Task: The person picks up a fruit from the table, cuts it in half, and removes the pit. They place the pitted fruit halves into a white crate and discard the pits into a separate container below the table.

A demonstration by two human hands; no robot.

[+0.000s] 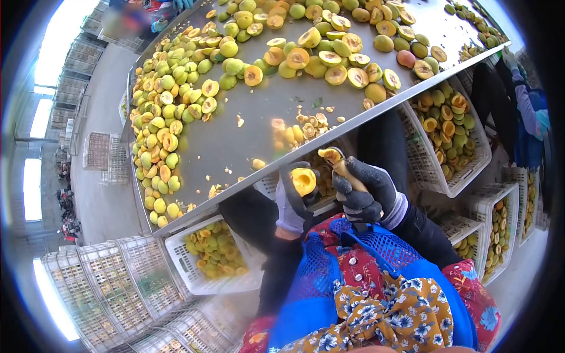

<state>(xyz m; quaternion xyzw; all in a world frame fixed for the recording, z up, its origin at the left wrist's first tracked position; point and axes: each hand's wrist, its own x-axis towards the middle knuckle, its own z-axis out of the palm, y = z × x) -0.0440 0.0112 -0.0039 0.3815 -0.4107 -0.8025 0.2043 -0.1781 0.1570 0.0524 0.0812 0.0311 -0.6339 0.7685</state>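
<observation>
My left hand, in a grey and black glove, holds a halved yellow fruit with its hollowed cut face up. To its right, my right hand, also gloved, grips the wooden handle of a pitting tool. Orange pulp sits on the tool's tip, which is apart from the fruit half. Both hands are just below the edge of the metal table. Beyond them, small pits and scraps lie on the tabletop, with many halved fruits farther back.
White crates of fruit stand below the table, one at the left and others at the right. Stacked empty crates fill the lower left. Another person is at the far right, and one more is at the top left.
</observation>
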